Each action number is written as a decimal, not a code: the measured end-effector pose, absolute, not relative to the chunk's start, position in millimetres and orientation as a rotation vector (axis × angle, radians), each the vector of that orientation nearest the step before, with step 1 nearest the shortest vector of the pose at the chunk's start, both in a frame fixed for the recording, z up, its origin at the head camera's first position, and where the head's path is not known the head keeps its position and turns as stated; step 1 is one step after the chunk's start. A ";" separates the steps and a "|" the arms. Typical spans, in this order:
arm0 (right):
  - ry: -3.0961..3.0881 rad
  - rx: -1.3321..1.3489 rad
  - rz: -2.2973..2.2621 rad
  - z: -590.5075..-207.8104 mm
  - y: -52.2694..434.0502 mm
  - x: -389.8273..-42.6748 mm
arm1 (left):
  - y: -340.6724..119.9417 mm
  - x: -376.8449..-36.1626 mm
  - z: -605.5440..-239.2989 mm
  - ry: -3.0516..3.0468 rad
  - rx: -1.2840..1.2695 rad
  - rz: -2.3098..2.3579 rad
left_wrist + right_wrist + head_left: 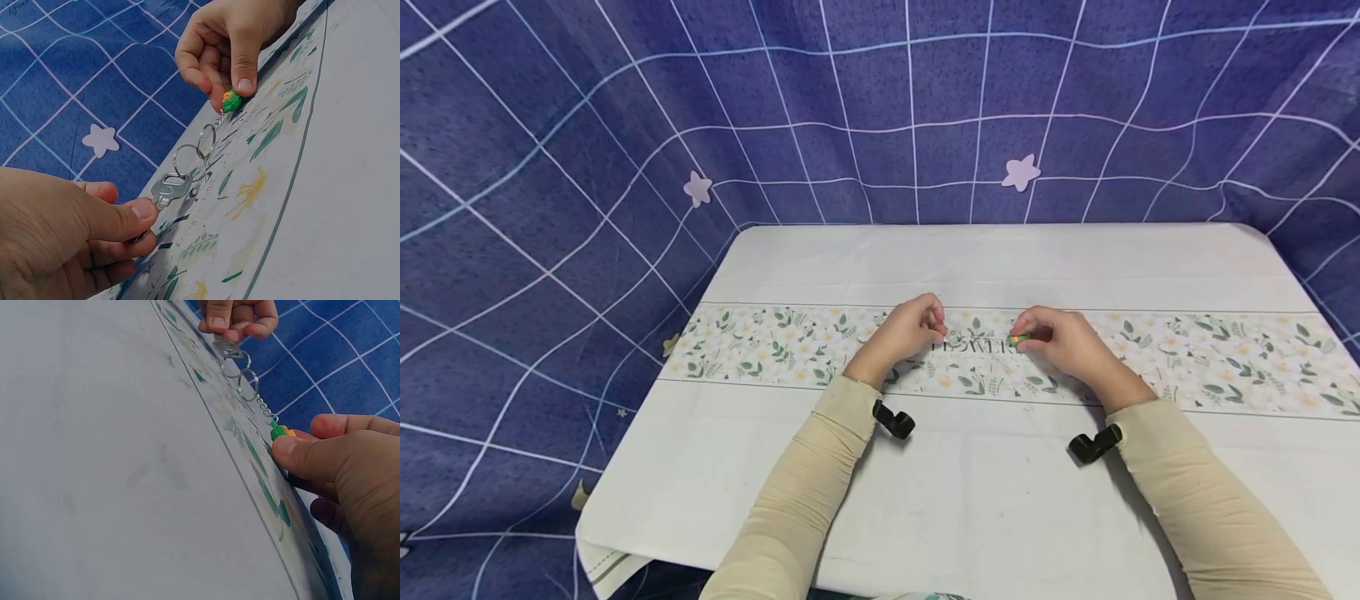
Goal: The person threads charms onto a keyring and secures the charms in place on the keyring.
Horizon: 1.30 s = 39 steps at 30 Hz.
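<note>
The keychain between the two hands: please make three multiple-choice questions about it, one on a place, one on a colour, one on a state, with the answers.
1. Where do both hands rest?
A. on the floral band of the tablecloth
B. on the blue cloth
C. on the table's near edge

2. What colour is the small charm?
A. red and white
B. green and orange
C. black

3. How is the key held?
A. lying loose on the table
B. hanging in the air
C. pinched by the left hand

Answers:
1. A: left hand and right hand lie on the floral band.
2. B: the charm shows green with orange.
3. C: the key sits between that hand's fingers, with the rings stretched toward the charm.
</note>
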State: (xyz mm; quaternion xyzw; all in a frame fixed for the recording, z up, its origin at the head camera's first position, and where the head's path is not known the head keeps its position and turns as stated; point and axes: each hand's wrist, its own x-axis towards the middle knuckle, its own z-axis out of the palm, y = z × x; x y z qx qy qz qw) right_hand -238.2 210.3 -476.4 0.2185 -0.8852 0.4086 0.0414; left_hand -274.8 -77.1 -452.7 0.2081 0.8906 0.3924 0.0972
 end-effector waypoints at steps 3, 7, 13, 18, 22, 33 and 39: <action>-2.708 0.673 1.257 -478.5 211.2 -237.6 | -77.4 -275.4 -453.8 2.623 0.634 1.153; -2.708 0.670 1.243 -480.0 211.9 -236.7 | -77.8 -274.7 -455.0 2.616 0.645 1.132; -2.724 0.662 1.225 -479.8 212.6 -236.1 | -78.2 -272.1 -453.3 2.644 0.664 1.082; -2.724 0.673 1.226 -480.0 213.3 -236.7 | -78.6 -271.5 -452.1 2.682 0.726 1.013; -2.727 0.663 1.243 -481.3 213.4 -237.2 | -79.1 -271.7 -452.6 2.722 0.757 0.952; -2.736 0.630 1.282 -481.5 211.9 -234.9 | -79.9 -270.7 -453.8 2.753 0.771 0.926; -2.744 0.618 1.297 -482.9 212.2 -234.3 | -79.4 -270.1 -454.7 2.763 0.764 0.904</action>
